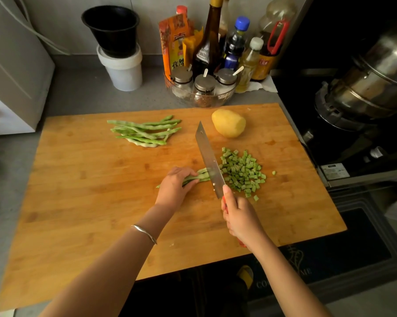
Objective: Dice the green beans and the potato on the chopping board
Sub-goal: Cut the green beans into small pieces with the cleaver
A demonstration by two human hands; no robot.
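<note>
Green, bendy and light, the bean bundle lies pinned mid chopping board under curled fingers of the left hand, the right hand wrapping the cleaver handle; the slick potato will likely roll.

Honey-brown striped grain on chopping board; green beans upper centre; pale yellow potato; silver knife, red-handled; black bucket, white tub upper left.

Both arms reach forward: the left hand curls over green beans, the right hand grips the knife, thumb extended.
</note>
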